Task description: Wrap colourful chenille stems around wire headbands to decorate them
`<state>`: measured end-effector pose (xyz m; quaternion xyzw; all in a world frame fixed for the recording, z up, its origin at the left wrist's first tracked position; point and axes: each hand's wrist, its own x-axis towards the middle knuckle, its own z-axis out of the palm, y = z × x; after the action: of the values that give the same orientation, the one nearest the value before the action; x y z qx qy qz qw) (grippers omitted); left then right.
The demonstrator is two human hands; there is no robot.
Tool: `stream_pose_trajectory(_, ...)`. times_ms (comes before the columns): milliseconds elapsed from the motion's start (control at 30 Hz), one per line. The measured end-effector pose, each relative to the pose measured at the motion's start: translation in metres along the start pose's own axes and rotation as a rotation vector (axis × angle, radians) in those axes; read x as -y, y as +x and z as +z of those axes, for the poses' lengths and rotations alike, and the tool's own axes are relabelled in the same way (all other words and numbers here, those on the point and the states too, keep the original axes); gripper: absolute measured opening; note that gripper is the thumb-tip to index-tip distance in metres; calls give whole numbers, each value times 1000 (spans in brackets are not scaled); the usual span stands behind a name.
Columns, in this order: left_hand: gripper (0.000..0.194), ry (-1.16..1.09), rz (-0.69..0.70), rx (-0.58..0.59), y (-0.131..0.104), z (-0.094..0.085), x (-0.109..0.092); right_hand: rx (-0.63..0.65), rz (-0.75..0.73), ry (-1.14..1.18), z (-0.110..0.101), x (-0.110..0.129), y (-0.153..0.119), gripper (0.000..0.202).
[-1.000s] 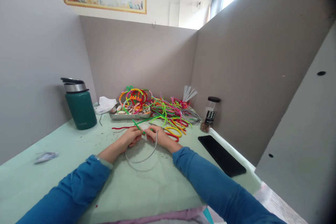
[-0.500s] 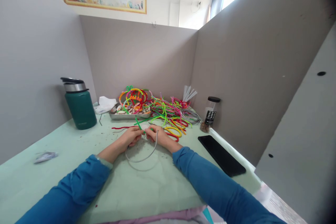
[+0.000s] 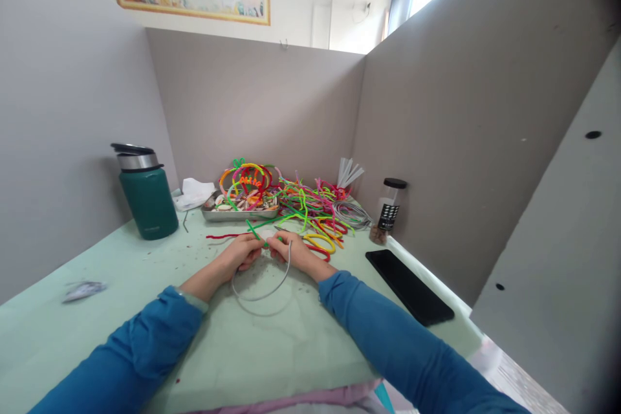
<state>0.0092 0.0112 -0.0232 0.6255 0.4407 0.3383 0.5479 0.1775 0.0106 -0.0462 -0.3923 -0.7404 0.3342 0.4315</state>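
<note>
My left hand (image 3: 243,253) and my right hand (image 3: 295,252) meet over the table, both with closed, pinching fingers. A thin grey headband hoop (image 3: 262,299) hangs in a curve below them, its ends running up to the two hands. At the left fingertips a green pipe cleaner (image 3: 253,229) sticks up and to the left; bits of green also show by the right fingers. A pale, whitish piece (image 3: 268,233) shows just behind the fingertips, too small to make out. The fingers partly hide where hoop and pipe cleaner meet.
Behind my hands stand a metal tray (image 3: 242,215) of small pieces, colourful finished hoops (image 3: 250,174) and heaped pipe cleaners (image 3: 310,200). A green bottle (image 3: 149,200) is left; a jar (image 3: 388,213) and phone (image 3: 410,288) are right. Yellow-and-red loops (image 3: 321,244) lie beside my right hand.
The green pipe cleaner's free end has tilted slightly further to the left. My hands and the grey hoop stay almost in place.
</note>
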Motion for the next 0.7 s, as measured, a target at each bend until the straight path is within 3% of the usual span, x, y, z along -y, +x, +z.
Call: stream_pose_trajectory(700,29,8,18,22,1,-1,2,-12,4,42,-1,4,-3,33)
